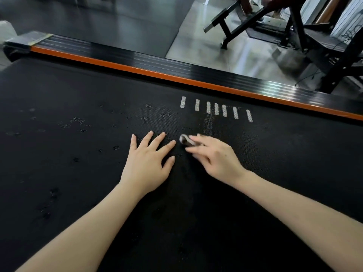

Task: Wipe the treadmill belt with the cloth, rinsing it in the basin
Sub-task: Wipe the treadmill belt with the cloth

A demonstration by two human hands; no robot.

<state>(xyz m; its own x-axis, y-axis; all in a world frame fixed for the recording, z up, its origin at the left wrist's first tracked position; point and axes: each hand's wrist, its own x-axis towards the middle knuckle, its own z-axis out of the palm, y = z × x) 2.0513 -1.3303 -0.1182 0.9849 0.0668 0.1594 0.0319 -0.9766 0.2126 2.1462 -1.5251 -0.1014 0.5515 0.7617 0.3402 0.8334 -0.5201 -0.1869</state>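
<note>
1. Across the whole lower part of the view, a black, finely textured treadmill belt [78, 163] is stretching from edge to edge, and both bare forearms are reaching out over it.
2. The left hand [149, 160] is lying palm down on the belt with its fingers straight and spread, grasping nothing.
3. Just beside it, the right hand [214, 156] is pinching a small grey cloth [185, 139] bunched into a roll. The cloth is poking out past the fingertips and touching the belt, close to the left hand's fingertips. This hand and the cloth are showing blurred, so the exact lie of the fingers is hard to tell.
4. Beyond the cloth, a pale streaky smear [208, 122] is running up the belt towards a row of seven short white dash marks [216, 109]. Faint light specks are dotting the belt to the left of the hands.
5. Along the belt's far edge, a thin orange stripe [176, 78] is running diagonally, and a glossy black ribbed side rail [157, 59] is lying right behind it.
6. Past the rail, a shiny grey floor [225, 46] is showing at upper right, where the black metal frame of a piece of gym equipment [294, 26] is standing, and a dark floor mat [98, 22] is covering the upper left.
</note>
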